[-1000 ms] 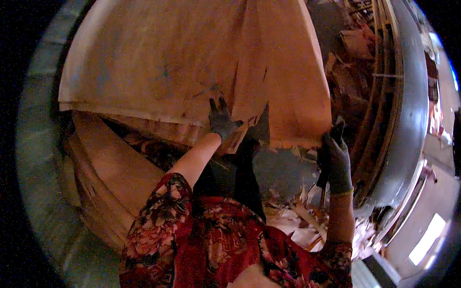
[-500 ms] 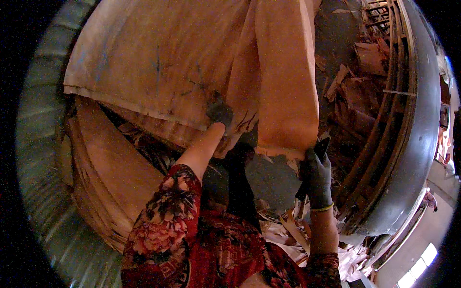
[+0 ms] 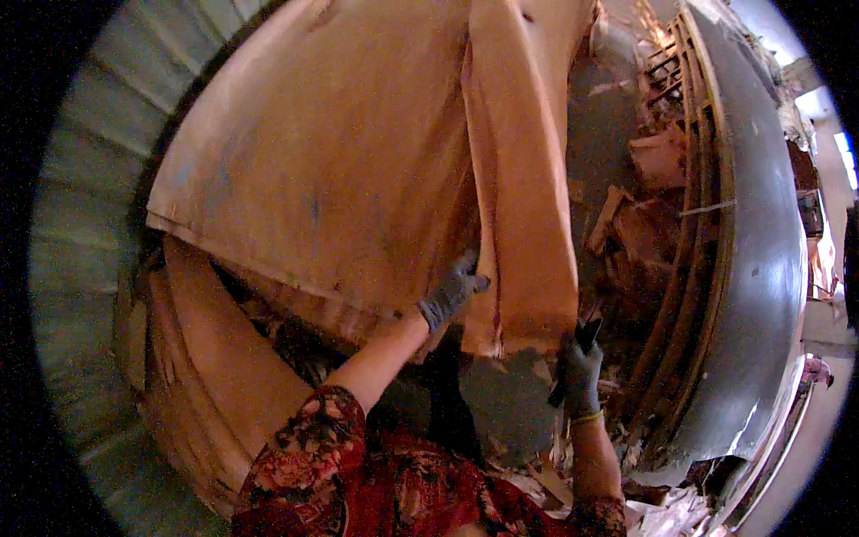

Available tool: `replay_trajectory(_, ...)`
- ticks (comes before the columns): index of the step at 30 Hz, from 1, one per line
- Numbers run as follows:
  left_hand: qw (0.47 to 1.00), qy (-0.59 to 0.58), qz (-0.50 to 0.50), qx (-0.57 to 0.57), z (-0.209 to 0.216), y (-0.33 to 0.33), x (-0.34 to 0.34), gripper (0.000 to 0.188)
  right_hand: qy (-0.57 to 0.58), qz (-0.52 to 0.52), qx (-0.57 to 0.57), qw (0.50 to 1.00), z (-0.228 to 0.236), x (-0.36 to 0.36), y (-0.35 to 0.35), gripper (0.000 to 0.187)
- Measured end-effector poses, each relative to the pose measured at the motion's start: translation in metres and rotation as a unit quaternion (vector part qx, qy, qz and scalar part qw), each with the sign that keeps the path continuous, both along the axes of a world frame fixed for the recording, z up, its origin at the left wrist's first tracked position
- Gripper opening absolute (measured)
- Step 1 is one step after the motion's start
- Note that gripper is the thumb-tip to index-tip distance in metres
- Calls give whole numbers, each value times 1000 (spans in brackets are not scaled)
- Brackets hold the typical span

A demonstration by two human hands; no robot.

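Note:
A large, thin tan wood veneer sheet [image 3: 331, 152] spreads over a stack in front of me. On its right side lies a narrow veneer strip [image 3: 528, 224], its left edge slightly raised. My left hand [image 3: 452, 294], in a grey glove, reaches that left edge near the lower end, thumb and fingers apart. My right hand [image 3: 582, 369], also gloved, is by the strip's lower right corner, closed around a dark tool [image 3: 588, 333]. The tool sticks out above and below the fist; its exact kind is unclear.
More veneer sheets [image 3: 224, 349] droop at the lower left, beside a corrugated greenish surface [image 3: 98, 242]. Broken veneer scraps [image 3: 649, 228] litter the right side, next to long curved boards [image 3: 693, 259] and a smooth grey panel [image 3: 761, 242]. Pale scraps lie near my right forearm.
My left hand has moved right, from the large sheet to the strip's left edge, which now looks lifted. My right hand stays near the strip's corner with the dark tool. The view has shifted.

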State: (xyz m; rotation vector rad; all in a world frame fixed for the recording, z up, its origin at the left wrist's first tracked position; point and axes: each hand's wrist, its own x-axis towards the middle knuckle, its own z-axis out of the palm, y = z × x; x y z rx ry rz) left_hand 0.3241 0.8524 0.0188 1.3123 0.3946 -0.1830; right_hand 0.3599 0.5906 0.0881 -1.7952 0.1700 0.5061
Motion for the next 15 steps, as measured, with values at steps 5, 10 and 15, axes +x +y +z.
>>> replay_trajectory(5, 977, -198, 19, -81, 20, -42, 14, 64, -18, -1, 19, 1000, -18, -30, -28, 13)
replay_trajectory(10, 978, -191, -38, -73, 99, -63, 15, 70, 88, -59, 158, 982, 73, -57, -7, 22)
replay_trajectory(15, 966, -245, -68, 44, 163, -97, 28, 72, 72, -96, 198, 973, 95, -71, -21, 14)
